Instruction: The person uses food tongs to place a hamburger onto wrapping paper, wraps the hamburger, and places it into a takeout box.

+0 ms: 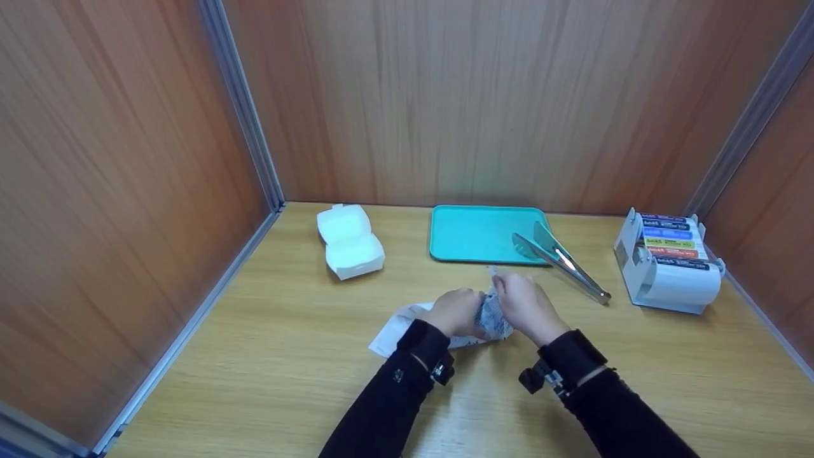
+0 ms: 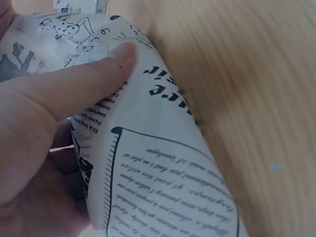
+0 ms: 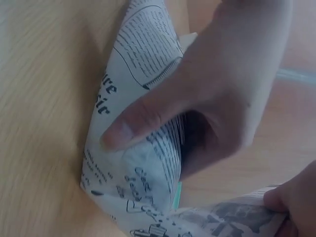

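Both hands hold a sheet of white food-wrapping paper (image 1: 394, 331) with black newspaper-style print, over the middle of the table. My left hand (image 1: 456, 312) grips its folded part; in the left wrist view the left thumb (image 2: 94, 81) lies flat across the printed side while the other fingers are behind. On the right, my right hand (image 1: 531, 308) pinches the bunched end of the paper, and the right wrist view catches its fingers (image 3: 298, 195) at the lower right corner. Layered folds of the paper (image 3: 131, 143) show beneath the left thumb. Whatever lies inside the folds is hidden.
An open white clamshell box (image 1: 353, 245) stands at the back left. Behind the hands lies a turquoise tray (image 1: 470, 232), with metal tongs (image 1: 572, 270) resting over its right edge. A white roll dispenser with coloured labels (image 1: 671, 261) stands at right. Wooden panels enclose the table.
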The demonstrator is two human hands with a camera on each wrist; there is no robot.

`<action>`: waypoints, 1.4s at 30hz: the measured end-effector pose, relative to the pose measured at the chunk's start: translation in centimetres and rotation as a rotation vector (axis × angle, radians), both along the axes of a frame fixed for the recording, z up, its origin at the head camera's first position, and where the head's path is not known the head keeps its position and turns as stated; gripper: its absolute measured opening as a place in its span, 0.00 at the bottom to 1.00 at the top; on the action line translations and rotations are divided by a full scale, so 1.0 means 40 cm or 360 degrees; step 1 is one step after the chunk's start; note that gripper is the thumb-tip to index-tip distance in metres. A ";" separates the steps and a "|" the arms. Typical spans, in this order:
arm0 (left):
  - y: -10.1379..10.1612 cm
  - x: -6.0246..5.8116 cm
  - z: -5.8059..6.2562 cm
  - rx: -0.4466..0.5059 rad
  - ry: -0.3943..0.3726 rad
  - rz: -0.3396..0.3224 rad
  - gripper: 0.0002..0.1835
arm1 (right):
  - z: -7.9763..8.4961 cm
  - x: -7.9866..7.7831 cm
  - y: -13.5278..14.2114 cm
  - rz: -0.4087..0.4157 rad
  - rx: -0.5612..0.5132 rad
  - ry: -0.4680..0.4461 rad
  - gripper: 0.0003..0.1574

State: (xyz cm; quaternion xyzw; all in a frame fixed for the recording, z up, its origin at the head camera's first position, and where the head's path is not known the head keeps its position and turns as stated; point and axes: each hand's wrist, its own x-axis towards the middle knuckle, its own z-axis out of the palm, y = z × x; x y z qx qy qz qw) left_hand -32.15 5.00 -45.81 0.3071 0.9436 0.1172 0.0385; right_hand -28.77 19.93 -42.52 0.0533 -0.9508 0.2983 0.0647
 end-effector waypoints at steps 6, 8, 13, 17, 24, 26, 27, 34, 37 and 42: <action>-0.008 -0.004 -0.005 0.0111 -0.0027 -0.0019 0.26 | -0.011 0.027 -0.075 0.0090 0.0233 0.0175 0.21; -0.009 -0.005 -0.008 0.0126 -0.0039 -0.0021 0.32 | -0.005 0.033 -0.084 0.0122 0.0253 0.0146 0.21; -0.018 -0.005 -0.021 0.0075 0.0010 0.0036 0.38 | 0.015 0.044 -0.078 0.0228 0.0188 -0.0039 0.20; -0.033 -0.010 -0.037 0.0091 0.0090 0.0101 0.30 | 0.014 0.049 -0.071 0.0294 0.0191 -0.0148 0.17; -0.051 -0.022 -0.046 0.0232 0.0089 0.0155 0.44 | -0.007 0.064 -0.084 0.0437 0.0452 -0.0110 0.16; -0.054 -0.024 -0.040 0.0253 0.0021 0.0187 0.44 | -0.022 0.071 -0.093 0.0469 0.0577 -0.0035 0.23; -0.056 -0.025 -0.035 0.0265 -0.0027 0.0201 0.43 | -0.030 0.076 -0.097 0.0474 0.0634 0.0008 0.27; -0.122 -0.013 0.031 0.0410 -0.0390 0.0180 0.39 | -0.064 0.099 -0.118 0.0405 0.0872 0.0284 0.29; -0.134 -0.009 0.054 0.0617 -0.0381 0.0259 0.23 | -0.068 0.103 -0.118 0.0400 0.0903 0.0328 0.29; -0.115 -0.011 0.036 0.0566 -0.0085 0.0381 0.11 | -0.074 0.103 -0.112 0.0407 0.0898 0.0338 0.29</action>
